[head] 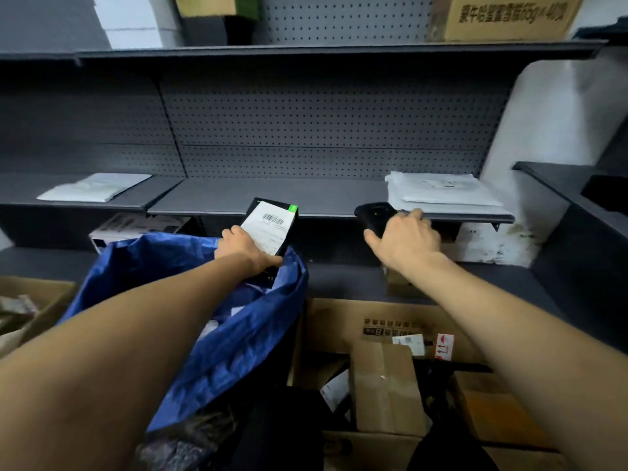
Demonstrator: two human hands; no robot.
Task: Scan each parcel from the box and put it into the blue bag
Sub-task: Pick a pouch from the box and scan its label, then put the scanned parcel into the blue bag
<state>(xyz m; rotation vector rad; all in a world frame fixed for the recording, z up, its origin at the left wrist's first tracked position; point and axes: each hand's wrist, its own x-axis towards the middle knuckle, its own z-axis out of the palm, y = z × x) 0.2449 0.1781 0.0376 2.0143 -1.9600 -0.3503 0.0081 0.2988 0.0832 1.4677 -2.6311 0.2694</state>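
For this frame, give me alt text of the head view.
The left hand holds a black labelled parcel over the open blue bag, while the right hand grips a black scanner by the shelf.

Open mouth of the blue bag [217, 334] below, bare shelf [272, 195] stretch ahead between white mailers [441, 192].

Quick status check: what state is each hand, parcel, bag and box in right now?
left hand: grips black parcel
black parcel: label up, above bag mouth
blue bag: open, parcels inside
right hand: holds scanner
scanner: at shelf edge
cardboard box: open, parcels inside
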